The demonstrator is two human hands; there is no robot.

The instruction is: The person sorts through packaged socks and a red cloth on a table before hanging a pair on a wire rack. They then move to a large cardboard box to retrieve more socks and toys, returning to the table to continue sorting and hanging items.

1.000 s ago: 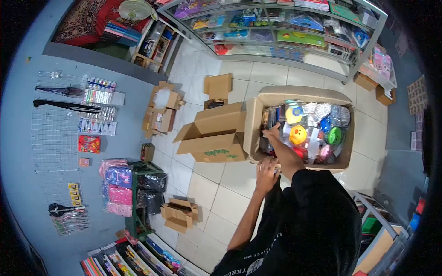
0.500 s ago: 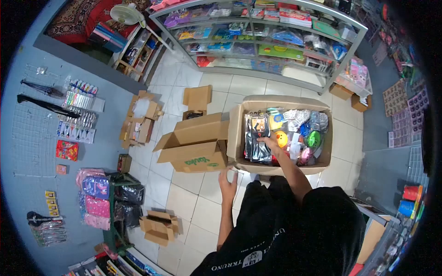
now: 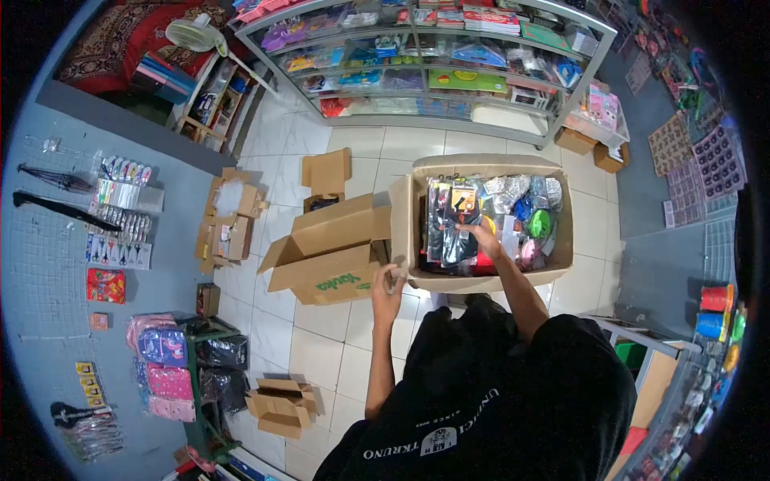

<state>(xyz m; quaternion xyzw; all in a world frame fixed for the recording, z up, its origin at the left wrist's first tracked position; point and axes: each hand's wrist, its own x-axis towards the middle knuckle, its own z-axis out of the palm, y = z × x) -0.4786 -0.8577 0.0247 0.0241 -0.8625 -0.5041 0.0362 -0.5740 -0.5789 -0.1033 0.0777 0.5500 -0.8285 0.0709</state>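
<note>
My right hand (image 3: 484, 240) reaches into the large cardboard box (image 3: 489, 284) and pinches a black flat packet with an orange label (image 3: 464, 210) by its right edge. More black packets (image 3: 435, 216) stand along the left side of this box. Right of my hand lie a green round toy (image 3: 540, 224), a pink one (image 3: 528, 251) and several clear-wrapped items. My left hand (image 3: 387, 293) is held with thumb and fingers apart, between the near left corner of that box and the open brown carton with green print (image 3: 337, 284).
A glass display shelf (image 3: 449, 120) with stationery runs along the far side. Small open cartons (image 3: 281, 405) sit on the tiled floor to the left, near a rack of wrapped bags (image 3: 172, 381). Goods hang on both side walls. A white fan (image 3: 195, 36) stands at the far left.
The labelled black packet has shifted right in my right hand and now covers part of the yellow duck-like toy. My left hand has risen slightly, its fingers more bent. The whole view has shifted a little.
</note>
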